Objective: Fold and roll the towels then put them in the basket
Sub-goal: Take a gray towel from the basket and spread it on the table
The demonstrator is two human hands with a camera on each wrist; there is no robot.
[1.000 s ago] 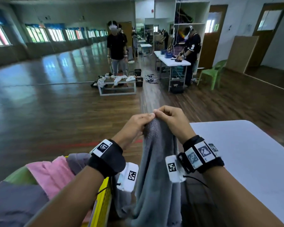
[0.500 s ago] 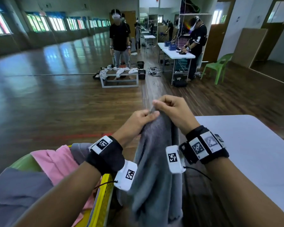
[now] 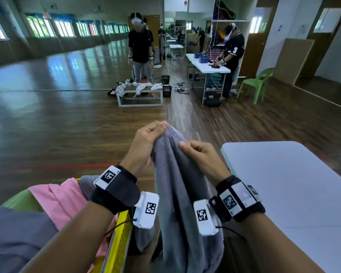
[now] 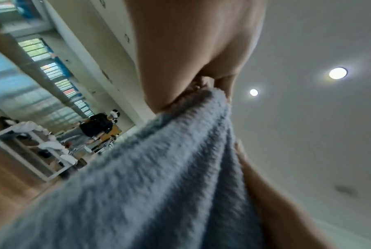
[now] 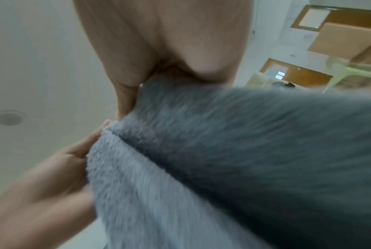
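Observation:
A grey towel (image 3: 177,184) hangs in the air in front of me, held by its top edge. My left hand (image 3: 156,133) pinches the highest part of the edge. My right hand (image 3: 187,146) pinches the edge a little lower and to the right. The left wrist view has the fluffy grey towel (image 4: 158,176) bunched under my left hand (image 4: 210,87). In the right wrist view the towel (image 5: 222,151) runs out from my right hand (image 5: 141,84). A yellow basket (image 3: 119,239) at lower left holds pink and grey towels (image 3: 55,198). The towel's lower end drops out of sight.
A white table (image 3: 295,186) stands right of my hands. On the wooden floor farther off are a low bench with white cloths (image 3: 140,93), a standing person (image 3: 141,48), a white work table with another person (image 3: 230,52) and a green chair (image 3: 258,81).
My hands have parted along the towel's top edge. The left hand rose with its corner and the right hand slid lower and to the right.

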